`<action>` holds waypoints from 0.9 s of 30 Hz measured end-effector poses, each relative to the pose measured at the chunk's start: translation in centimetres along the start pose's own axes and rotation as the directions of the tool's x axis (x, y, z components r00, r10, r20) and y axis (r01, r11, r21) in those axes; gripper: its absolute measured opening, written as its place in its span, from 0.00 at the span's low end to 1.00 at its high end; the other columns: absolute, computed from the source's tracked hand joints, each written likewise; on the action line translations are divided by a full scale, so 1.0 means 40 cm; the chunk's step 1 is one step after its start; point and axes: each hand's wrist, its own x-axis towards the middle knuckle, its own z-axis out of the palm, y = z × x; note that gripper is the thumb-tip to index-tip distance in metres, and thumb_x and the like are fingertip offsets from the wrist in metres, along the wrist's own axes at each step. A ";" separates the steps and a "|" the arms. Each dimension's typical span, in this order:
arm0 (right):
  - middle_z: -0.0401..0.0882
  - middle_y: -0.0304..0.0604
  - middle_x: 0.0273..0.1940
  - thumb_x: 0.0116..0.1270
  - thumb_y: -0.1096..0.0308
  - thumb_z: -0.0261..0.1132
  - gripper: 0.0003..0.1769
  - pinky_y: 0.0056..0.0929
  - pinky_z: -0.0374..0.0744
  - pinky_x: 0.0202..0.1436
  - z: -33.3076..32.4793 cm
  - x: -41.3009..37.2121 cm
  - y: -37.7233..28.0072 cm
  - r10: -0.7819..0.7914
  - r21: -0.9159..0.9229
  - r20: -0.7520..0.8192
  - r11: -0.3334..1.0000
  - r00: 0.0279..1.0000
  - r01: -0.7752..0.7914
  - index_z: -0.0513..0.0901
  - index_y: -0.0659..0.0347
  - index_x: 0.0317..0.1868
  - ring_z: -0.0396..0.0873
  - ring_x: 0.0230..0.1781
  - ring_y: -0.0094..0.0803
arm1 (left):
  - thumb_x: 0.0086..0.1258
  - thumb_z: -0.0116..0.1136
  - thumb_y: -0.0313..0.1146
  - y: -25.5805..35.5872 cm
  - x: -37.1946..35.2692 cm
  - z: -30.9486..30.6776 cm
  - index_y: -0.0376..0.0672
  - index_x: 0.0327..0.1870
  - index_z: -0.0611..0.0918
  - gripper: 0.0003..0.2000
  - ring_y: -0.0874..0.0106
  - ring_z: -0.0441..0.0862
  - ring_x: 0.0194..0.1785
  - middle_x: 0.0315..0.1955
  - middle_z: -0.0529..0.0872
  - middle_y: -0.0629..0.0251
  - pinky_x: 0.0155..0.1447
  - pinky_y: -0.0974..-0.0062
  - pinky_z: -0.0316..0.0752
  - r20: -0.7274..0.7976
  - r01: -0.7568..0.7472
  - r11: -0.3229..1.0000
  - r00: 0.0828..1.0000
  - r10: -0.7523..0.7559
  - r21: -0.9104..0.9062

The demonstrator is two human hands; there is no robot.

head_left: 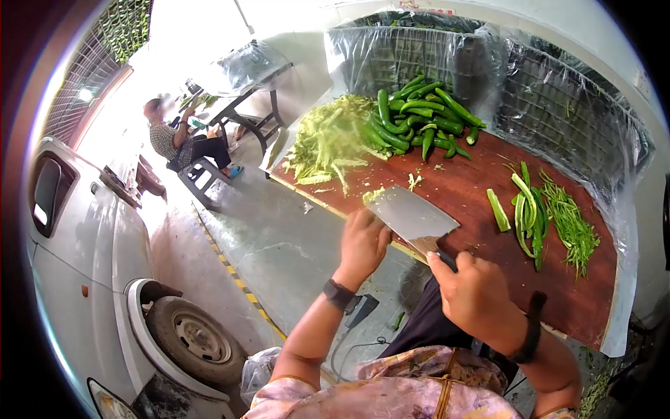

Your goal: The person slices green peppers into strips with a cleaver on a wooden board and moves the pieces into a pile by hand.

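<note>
Steel: one cleaver (412,215) hangs over the near edge of the red-brown wooden desk (474,174). I see the right hand (474,293) with its fingers clamped round the handle. The left hand (363,244) lies against the blade's left side, fingers hidden, so I cannot tell their state. I count one pile of whole green peppers (419,115), too tangled to number, one heap of pale shreds (328,136), and one bundle of cut strips (530,216). Plastic-covered mesh (419,56) backs the desk. Outdoors on the left are one white vehicle (91,237) and one seated person (174,140).
</note>
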 end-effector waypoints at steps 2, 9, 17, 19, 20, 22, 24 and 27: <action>0.77 0.49 0.28 0.57 0.70 0.65 0.23 0.38 0.80 0.26 0.048 0.046 -0.003 -0.047 -0.026 -0.023 0.999 0.999 0.047 0.81 0.62 0.56 0.81 0.24 0.43 | 0.65 0.60 0.31 -0.003 0.002 -0.005 0.43 0.37 0.85 0.04 0.54 0.75 0.48 0.40 0.78 0.57 0.52 0.59 0.72 0.004 -0.015 1.000 1.000 0.015 -0.002; 0.80 0.52 0.30 0.59 0.70 0.65 0.22 0.44 0.81 0.33 0.103 0.179 0.019 0.033 0.147 -0.105 0.989 0.994 -0.017 0.82 0.60 0.56 0.82 0.29 0.50 | 0.65 0.63 0.35 -0.008 -0.003 -0.001 0.37 0.46 0.84 0.13 0.53 0.76 0.52 0.45 0.81 0.55 0.56 0.57 0.73 0.031 0.016 1.000 0.999 -0.016 -0.001; 0.85 0.59 0.37 0.60 0.75 0.66 0.19 0.41 0.81 0.39 -0.008 0.070 0.109 0.293 0.539 -0.273 0.836 0.917 -0.107 0.83 0.64 0.54 0.85 0.37 0.53 | 0.61 0.69 0.39 -0.001 0.009 -0.026 0.38 0.48 0.84 0.18 0.53 0.79 0.53 0.46 0.84 0.55 0.59 0.59 0.75 0.045 0.007 0.999 0.999 -0.009 0.033; 0.85 0.59 0.39 0.61 0.76 0.66 0.19 0.39 0.82 0.40 -0.039 0.026 0.115 0.335 0.595 -0.236 0.792 0.912 -0.136 0.82 0.65 0.54 0.86 0.38 0.52 | 0.63 0.67 0.36 -0.004 0.020 -0.040 0.38 0.45 0.84 0.13 0.56 0.82 0.48 0.41 0.84 0.57 0.53 0.61 0.77 0.057 -0.050 0.998 0.997 0.048 0.039; 0.85 0.59 0.40 0.61 0.77 0.66 0.18 0.37 0.82 0.42 -0.046 0.005 0.119 0.347 0.585 -0.240 0.797 0.907 -0.151 0.83 0.66 0.53 0.86 0.39 0.51 | 0.63 0.67 0.36 -0.003 0.021 -0.044 0.38 0.45 0.84 0.13 0.56 0.82 0.48 0.41 0.84 0.57 0.53 0.61 0.77 0.055 -0.055 0.998 0.997 0.053 0.038; 0.86 0.59 0.41 0.61 0.78 0.66 0.18 0.36 0.83 0.44 -0.061 -0.036 0.127 0.360 0.573 -0.250 0.804 0.899 -0.163 0.83 0.67 0.53 0.87 0.40 0.49 | 0.65 0.65 0.32 -0.003 0.024 -0.050 0.38 0.39 0.83 0.07 0.59 0.83 0.39 0.35 0.83 0.57 0.44 0.63 0.79 0.043 0.026 0.989 0.999 -0.033 0.143; 0.86 0.59 0.42 0.60 0.79 0.66 0.18 0.35 0.83 0.46 -0.074 -0.076 0.135 0.416 0.587 -0.244 0.782 0.876 -0.208 0.83 0.69 0.52 0.88 0.41 0.46 | 0.66 0.63 0.28 -0.014 0.041 -0.056 0.38 0.34 0.81 0.04 0.61 0.81 0.30 0.31 0.81 0.58 0.36 0.66 0.77 -0.033 0.003 0.989 0.999 0.002 0.147; 0.87 0.56 0.41 0.60 0.79 0.66 0.18 0.32 0.82 0.46 -0.103 -0.121 0.140 0.462 0.608 -0.252 0.759 0.850 -0.233 0.83 0.69 0.52 0.88 0.41 0.39 | 0.67 0.62 0.25 0.003 0.089 -0.058 0.36 0.36 0.82 0.03 0.63 0.82 0.32 0.30 0.82 0.58 0.38 0.68 0.76 -0.187 0.153 0.987 0.970 -0.158 -0.044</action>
